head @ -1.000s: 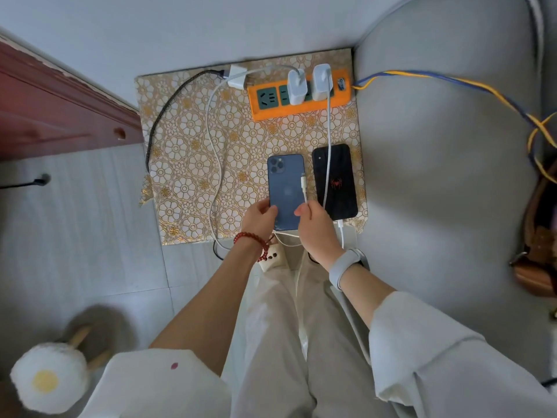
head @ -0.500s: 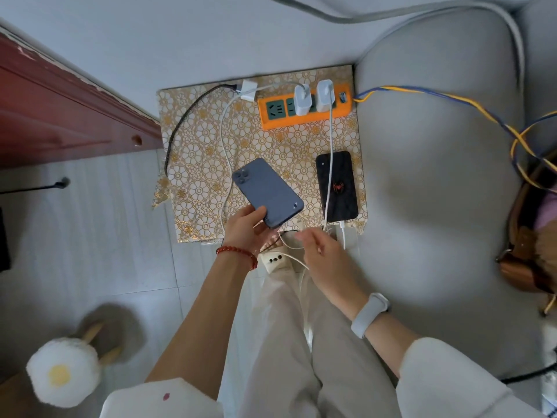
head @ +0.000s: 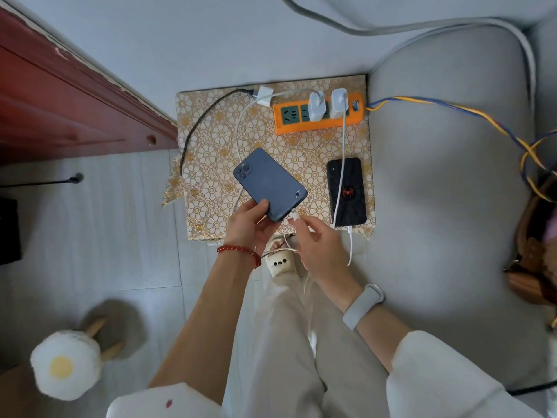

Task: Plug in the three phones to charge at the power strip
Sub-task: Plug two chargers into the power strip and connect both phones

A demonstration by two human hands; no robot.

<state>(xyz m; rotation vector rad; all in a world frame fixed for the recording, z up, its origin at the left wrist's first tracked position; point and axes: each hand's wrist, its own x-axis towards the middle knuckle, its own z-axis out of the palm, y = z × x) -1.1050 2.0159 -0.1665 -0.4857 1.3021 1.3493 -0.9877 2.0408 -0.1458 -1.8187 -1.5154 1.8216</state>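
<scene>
A low counter covered with a gold-and-white floral patterned cloth stood on the pale grey tiled floor, between a red-brown wooden cabinet and a grey cushioned seat. On its far edge lay an orange power strip with green sockets, two white chargers plugged into it. Nearer, on the right side, a black phone with a red spider emblem lay face down, a white cable running across it.

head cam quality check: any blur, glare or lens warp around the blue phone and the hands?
Head view: strong wide-angle warp, so the sofa edge bows. Blue phone is sharp, without glare; left hand is crisp, right hand slightly soft at the fingertips. Light is soft and even, with a diffuse shadow beside the fluffy stool.
</scene>
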